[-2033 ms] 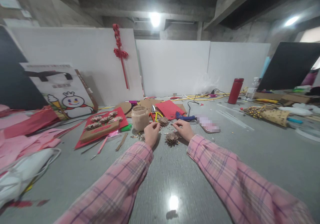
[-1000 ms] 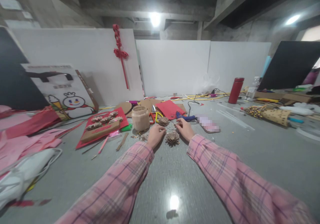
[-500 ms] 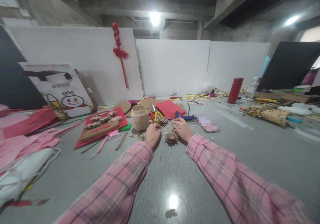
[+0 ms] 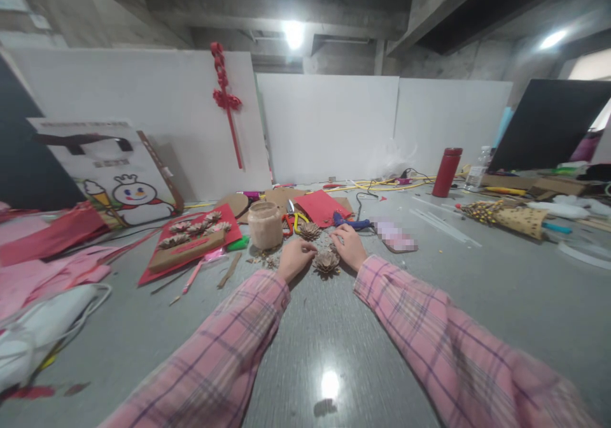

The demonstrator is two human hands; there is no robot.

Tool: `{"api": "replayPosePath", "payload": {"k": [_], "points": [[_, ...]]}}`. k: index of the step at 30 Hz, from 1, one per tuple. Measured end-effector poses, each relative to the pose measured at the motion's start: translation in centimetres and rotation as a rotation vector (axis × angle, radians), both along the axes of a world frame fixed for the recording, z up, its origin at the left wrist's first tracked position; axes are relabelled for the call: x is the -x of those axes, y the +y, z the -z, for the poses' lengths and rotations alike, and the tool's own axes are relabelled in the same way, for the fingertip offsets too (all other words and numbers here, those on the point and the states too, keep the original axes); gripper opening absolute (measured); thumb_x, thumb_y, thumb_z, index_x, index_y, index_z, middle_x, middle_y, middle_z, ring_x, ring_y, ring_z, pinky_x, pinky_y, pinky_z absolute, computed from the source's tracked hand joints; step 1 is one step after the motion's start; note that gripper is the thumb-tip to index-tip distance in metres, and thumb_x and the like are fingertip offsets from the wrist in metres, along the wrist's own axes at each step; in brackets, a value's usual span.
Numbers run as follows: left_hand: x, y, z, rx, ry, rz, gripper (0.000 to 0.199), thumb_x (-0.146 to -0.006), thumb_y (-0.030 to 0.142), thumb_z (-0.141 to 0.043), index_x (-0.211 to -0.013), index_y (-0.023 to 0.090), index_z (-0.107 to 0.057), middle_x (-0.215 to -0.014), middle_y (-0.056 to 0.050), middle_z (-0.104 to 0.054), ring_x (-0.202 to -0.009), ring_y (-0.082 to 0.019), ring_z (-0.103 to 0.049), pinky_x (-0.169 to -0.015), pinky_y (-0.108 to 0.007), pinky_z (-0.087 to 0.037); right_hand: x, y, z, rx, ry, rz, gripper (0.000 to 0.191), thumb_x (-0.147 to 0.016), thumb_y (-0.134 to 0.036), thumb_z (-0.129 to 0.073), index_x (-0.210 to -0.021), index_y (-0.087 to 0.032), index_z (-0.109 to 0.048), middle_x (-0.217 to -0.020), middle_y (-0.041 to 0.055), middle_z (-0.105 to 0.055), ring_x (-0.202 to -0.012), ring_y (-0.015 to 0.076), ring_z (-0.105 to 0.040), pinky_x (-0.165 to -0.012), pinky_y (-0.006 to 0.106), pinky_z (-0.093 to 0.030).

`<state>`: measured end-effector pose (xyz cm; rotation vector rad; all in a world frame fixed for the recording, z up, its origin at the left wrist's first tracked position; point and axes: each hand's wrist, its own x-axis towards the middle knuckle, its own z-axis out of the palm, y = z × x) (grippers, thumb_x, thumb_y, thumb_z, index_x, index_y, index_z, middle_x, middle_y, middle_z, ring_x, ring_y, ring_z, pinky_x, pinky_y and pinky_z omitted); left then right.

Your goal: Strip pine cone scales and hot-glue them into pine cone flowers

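A pine cone slice, opened like a brown flower, lies on the grey table between my two hands. My left hand is at its left edge, with fingers and thumb drawn close together; whether anything small is between them is too small to tell. On the other side, my right hand has its fingers bent and a little apart above the cone's right edge, with nothing visible in them. A second pine cone slice lies just behind. The blue glue gun rests directly beyond my right fingers.
A tan jar stands left of my hands, near pliers with yellow handles. Red paper lies behind. Farther left, several pine cone pieces sit on a red card. A red flask and wrapped bouquet are at right.
My left hand has moved slightly right and its fingers now reach out to the pine cone's edge. My right hand has stayed almost in place. The view has shifted a little.
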<state>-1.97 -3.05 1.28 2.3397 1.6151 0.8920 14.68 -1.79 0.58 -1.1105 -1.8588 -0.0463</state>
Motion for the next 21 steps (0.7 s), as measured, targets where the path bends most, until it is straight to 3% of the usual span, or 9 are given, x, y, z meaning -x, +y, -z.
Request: {"api": "replayPosePath", "payload": {"k": [10,16,21], "points": [[-0.2,-0.3,-0.3,-0.015,-0.219,-0.053,0.022,-0.069,0.031,-0.047,-0.071,0.015,-0.062,-0.069,-0.002,-0.063,-0.066,-0.013,-0.055,-0.063,-0.023,-0.04,0.1,-0.4,-0.3,-0.011,0.028,-0.037,0.02,-0.078,-0.022,-0.041,-0.074,-0.015,-0.06,-0.078,0.0062,-0.055,-0.081,0.015,-0.048,-0.078,0.028,-0.037],[-0.5,-1.0,-0.8,-0.037,-0.236,0.093,0.02,-0.068,0.031,-0.05,-0.072,0.017,-0.063,-0.071,-0.001,-0.065,-0.067,-0.013,-0.057,-0.064,-0.021,-0.041,0.5,-1.3,-0.8,-0.013,-0.086,-0.264,0.018,-0.076,-0.028,-0.047,-0.082,-0.018,-0.06,-0.083,0.0041,-0.059,-0.084,0.0141,-0.05,-0.077,0.027,-0.038],[-0.7,-1.3,-0.9,-0.008,-0.264,0.177,0.018,-0.067,0.026,-0.052,-0.076,0.017,-0.065,-0.077,-0.002,-0.066,-0.073,-0.014,-0.058,-0.069,-0.022,-0.043,0.4,-1.3,-0.9,0.09,-0.04,-0.262,0.015,-0.073,-0.028,-0.051,-0.075,-0.018,-0.062,-0.076,0.003,-0.062,-0.072,0.0122,-0.054,-0.068,0.024,-0.041]]}}
